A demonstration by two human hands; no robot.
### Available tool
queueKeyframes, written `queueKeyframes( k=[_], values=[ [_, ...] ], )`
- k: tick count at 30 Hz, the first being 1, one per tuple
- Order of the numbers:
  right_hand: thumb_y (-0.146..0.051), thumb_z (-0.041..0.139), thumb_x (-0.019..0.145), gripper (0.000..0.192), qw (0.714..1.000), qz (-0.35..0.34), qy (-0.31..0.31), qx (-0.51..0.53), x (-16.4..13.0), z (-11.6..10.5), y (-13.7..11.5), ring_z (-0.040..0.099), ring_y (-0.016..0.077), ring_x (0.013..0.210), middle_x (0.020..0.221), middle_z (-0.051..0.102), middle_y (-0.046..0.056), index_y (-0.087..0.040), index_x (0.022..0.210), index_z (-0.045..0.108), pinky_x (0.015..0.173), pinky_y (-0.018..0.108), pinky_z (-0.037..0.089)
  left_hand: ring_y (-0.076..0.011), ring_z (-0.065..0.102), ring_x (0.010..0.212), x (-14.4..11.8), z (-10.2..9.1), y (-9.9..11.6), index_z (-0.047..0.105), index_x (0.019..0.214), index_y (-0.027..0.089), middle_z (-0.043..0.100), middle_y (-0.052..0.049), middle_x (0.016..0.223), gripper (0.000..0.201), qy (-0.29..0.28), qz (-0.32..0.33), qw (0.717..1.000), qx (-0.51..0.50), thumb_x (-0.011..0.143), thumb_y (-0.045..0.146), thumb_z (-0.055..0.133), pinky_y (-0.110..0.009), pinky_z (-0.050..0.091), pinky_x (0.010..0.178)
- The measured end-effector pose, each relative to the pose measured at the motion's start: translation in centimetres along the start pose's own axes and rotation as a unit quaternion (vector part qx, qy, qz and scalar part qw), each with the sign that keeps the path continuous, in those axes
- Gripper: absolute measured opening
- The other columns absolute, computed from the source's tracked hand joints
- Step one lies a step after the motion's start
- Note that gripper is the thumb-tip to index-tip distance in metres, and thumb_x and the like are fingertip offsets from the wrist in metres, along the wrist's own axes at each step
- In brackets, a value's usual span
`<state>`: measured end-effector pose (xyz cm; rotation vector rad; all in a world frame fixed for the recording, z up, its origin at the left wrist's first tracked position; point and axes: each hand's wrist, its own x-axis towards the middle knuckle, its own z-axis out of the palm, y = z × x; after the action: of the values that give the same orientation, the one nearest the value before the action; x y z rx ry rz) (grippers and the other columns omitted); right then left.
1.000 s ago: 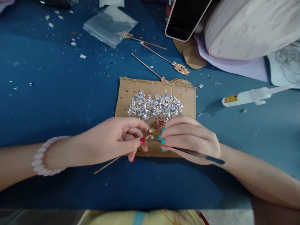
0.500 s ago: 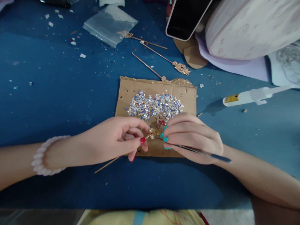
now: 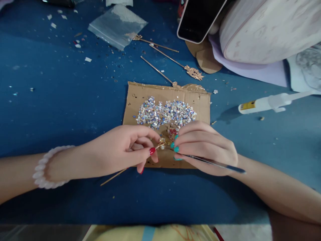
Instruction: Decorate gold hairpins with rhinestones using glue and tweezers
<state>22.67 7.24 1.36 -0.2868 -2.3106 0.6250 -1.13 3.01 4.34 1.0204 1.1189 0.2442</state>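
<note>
Head view: the left hand pinched a thin gold metal hairpin stick between thumb and forefinger, fingers closed on the shaft just behind its ornamented gold head; the bare end of the stick trailed out below the hand over the blue worktop. The right hand had its fingers closed on slim metal tweezers, tips meeting the ornament, handle running back over the wrist. Both hands rested at the near edge of a brown cardboard sheet carrying a heap of small silver and blue rhinestones. Judgement: the stick appeared light, stiff and slender, likely to bend or roll if gripped far from the head, so a hold close to the ornament suited it; the stones looked tiny and slippery, better taken with tweezers. Farther back lay three more gold hairpin sticks, a clear plastic bag, a white glue syringe and a dark-screened phone.
</note>
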Motion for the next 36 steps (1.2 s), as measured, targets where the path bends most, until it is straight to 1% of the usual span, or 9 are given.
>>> queueKeyframes(
  k=[15, 19, 24, 31, 36],
  values=[
    [-0.015, 0.072, 0.088, 0.007, 1.000, -0.005, -0.003, -0.001, 0.08, 0.18, 0.03, 0.072, 0.0170, 0.084, 0.082, 0.076, 0.008, -0.011, 0.090, 0.066, 0.082, 0.035, 0.065, -0.0051, 0.063, 0.057, -0.04, 0.05, -0.17, 0.063, 0.109, 0.020, 0.072, 0.004, 0.081, 0.021, 0.004, 0.009, 1.000, -0.006, 0.088, 0.020, 0.059, -0.014, 0.047, 0.054],
    [-0.015, 0.069, 0.090, 0.003, 1.000, -0.003, -0.009, -0.003, 0.07, 0.09, -0.01, 0.072, 0.0163, 0.083, 0.083, 0.076, 0.008, -0.013, 0.090, 0.066, 0.081, 0.035, 0.065, -0.0065, 0.063, 0.058, -0.04, 0.04, -0.13, 0.063, 0.110, 0.020, 0.072, 0.004, 0.079, 0.023, 0.005, 0.008, 1.000, 0.001, 0.088, 0.022, 0.059, -0.015, 0.048, 0.053],
    [-0.014, 0.072, 0.087, 0.008, 1.000, -0.006, -0.004, 0.003, 0.05, 0.17, 0.11, 0.072, 0.0164, 0.083, 0.082, 0.076, 0.008, -0.012, 0.091, 0.066, 0.082, 0.035, 0.065, -0.0063, 0.063, 0.057, -0.06, 0.10, -0.08, 0.062, 0.110, 0.020, 0.072, 0.003, 0.083, 0.023, 0.007, 0.002, 1.000, 0.001, 0.088, 0.022, 0.057, -0.016, 0.048, 0.055],
    [-0.016, 0.069, 0.090, 0.004, 1.000, -0.002, -0.012, -0.005, 0.01, 0.04, 0.05, 0.072, 0.0160, 0.084, 0.083, 0.076, 0.007, -0.014, 0.092, 0.066, 0.081, 0.035, 0.065, -0.0057, 0.063, 0.058, -0.03, 0.09, -0.25, 0.062, 0.111, 0.020, 0.072, 0.003, 0.082, 0.023, 0.005, 0.014, 1.000, 0.004, 0.089, 0.023, 0.056, -0.015, 0.049, 0.056],
    [-0.016, 0.071, 0.089, 0.006, 1.000, 0.005, -0.016, -0.004, -0.07, 0.01, 0.01, 0.072, 0.0160, 0.086, 0.084, 0.076, 0.007, -0.014, 0.092, 0.066, 0.084, 0.034, 0.064, -0.0070, 0.063, 0.058, 0.06, 0.05, -0.46, 0.062, 0.111, 0.019, 0.072, 0.001, 0.085, 0.023, 0.003, 0.022, 1.000, 0.009, 0.090, 0.026, 0.056, -0.018, 0.052, 0.057]
  ],
)
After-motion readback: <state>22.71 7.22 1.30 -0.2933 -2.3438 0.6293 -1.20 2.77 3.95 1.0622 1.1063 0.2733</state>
